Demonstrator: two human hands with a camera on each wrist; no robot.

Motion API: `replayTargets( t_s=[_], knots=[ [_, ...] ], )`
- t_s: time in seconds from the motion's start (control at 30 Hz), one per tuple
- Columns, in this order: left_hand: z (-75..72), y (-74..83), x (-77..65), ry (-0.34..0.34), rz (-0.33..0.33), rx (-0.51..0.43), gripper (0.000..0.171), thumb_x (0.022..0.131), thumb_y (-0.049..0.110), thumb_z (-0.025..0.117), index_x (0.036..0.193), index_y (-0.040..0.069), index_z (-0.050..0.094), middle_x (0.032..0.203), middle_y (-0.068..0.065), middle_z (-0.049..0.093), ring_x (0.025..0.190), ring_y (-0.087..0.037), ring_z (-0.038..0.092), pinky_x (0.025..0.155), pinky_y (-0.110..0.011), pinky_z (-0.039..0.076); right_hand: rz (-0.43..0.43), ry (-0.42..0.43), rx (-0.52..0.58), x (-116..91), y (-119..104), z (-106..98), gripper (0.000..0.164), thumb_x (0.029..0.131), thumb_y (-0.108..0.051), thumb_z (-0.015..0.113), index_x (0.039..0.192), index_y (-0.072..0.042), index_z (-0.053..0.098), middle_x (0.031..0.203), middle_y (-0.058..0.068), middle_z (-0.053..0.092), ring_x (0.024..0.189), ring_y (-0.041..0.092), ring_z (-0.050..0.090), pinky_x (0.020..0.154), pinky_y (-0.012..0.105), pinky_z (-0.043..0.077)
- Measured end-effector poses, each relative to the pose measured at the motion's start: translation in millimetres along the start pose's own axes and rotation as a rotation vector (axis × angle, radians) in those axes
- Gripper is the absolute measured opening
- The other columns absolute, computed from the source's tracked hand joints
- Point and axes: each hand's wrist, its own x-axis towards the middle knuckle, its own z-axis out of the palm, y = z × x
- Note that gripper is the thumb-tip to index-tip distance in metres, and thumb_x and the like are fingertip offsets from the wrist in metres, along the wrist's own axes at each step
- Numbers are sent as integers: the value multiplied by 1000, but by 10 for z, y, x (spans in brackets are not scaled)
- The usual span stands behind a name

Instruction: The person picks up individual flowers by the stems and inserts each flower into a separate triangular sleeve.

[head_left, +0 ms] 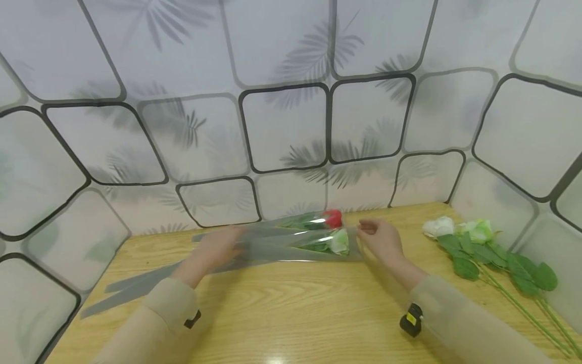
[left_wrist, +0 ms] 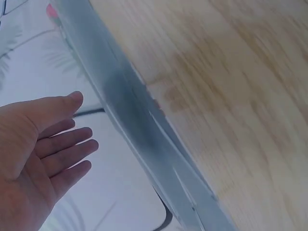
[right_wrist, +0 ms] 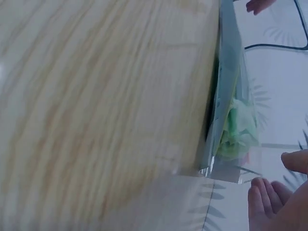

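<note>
Two wrapped flowers lie side by side on the table: a red rose (head_left: pixel 333 218) at the back and a whitish-green rose (head_left: pixel 339 242) in front. Each sits in a clear and grey plastic sleeve (head_left: pixel 291 254). My left hand (head_left: pixel 218 248), blurred in the head view, is over the sleeves' left part. In the left wrist view, its loosely bent fingers (left_wrist: pixel 67 144) are apart from the grey plastic, with nothing in them. By the open right ends of the sleeves is my right hand (head_left: pixel 381 241). Its thumb and fingers are apart in the right wrist view.
More grey sleeves (head_left: pixel 132 287) spread toward the table's left side. On the right lie a white rose (head_left: pixel 438 227) and a pale green rose (head_left: pixel 477 231), unwrapped, with leafy long stems. Patterned fabric walls (head_left: pixel 291 126) stand behind and beside the wooden table (head_left: pixel 282 313).
</note>
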Motion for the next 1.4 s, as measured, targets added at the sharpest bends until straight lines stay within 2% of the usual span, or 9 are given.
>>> replayTargets(
  t_s=[0.07,0.23,0.3,0.57,0.73,0.97,1.2,1.4],
  knots=[
    [-33,-56,-50,3,-20,0,57,95,18,80,146,2,59,137,-22,69,119,-41,70,95,-55,61,-15,29,0,-6,-55,6,38,101,-14,70,132,8,67,126,28,73,117,44,72,104,52,58],
    [-96,-179,-198,18,-23,-22,57,94,13,79,145,-4,58,136,-26,68,120,-44,68,100,-57,58,-65,46,34,-21,-202,73,32,100,-7,70,128,7,70,123,27,74,114,42,73,102,49,60],
    [-103,-226,-267,20,-22,-25,57,94,12,79,144,-6,57,135,-28,68,120,-45,68,103,-58,56,-100,22,45,-39,-256,133,30,99,-6,71,127,7,70,121,26,75,111,40,74,99,47,61],
    [-72,-439,-523,13,-59,-9,50,91,14,82,133,-7,65,126,-28,72,113,-46,70,97,-58,58,-230,-90,37,-155,-498,485,22,95,-5,76,115,5,74,112,19,79,101,34,77,92,44,64],
    [-62,-578,-653,-23,-105,-20,53,90,17,84,131,-11,65,125,-31,71,114,-48,69,97,-60,57,-275,-170,28,-198,-694,718,19,95,-7,77,112,1,76,107,12,80,98,27,78,89,40,64],
    [17,-731,-780,-32,-119,-4,57,87,20,86,128,-13,65,126,-33,70,114,-51,68,99,-63,55,-290,-298,26,-252,-922,990,23,100,-10,72,120,0,76,114,11,79,104,27,76,90,39,63],
    [75,-768,-881,-53,-178,-8,57,86,21,87,128,-12,66,125,-33,70,113,-51,68,99,-64,55,-349,-385,10,-278,-1124,1225,24,98,-8,74,120,1,76,115,13,79,105,28,75,92,38,63],
    [147,-780,-934,-28,-205,-33,40,83,24,88,109,-1,72,101,-17,76,91,-37,72,83,-57,59,-403,-441,-48,-275,-1238,1417,26,97,-10,76,120,-1,76,119,12,79,107,26,75,93,32,62]
  ],
)
